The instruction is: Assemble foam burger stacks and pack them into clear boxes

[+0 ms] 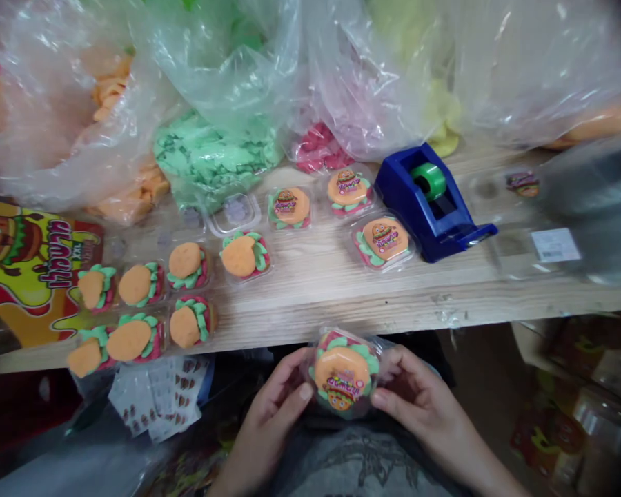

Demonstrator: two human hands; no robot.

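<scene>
In front of my body, just off the table's near edge, I hold a clear plastic box with a burger-shaped sweet inside: orange bun, green frills, red layer. A colourful burger sticker shows on its lid. My left hand grips its left side with thumb and fingers. On the opposite side, my right hand pinches the edge. Beyond them on the table, a closed box with a sticker lies beside a blue tape dispenser that carries a green roll.
Several boxes with burger sweets stand at the left, by a printed yellow-red carton. Plastic bags of green pieces, pink pieces and orange pieces line the back. Sticker sheets hang below the left edge. Clear packaging lies right.
</scene>
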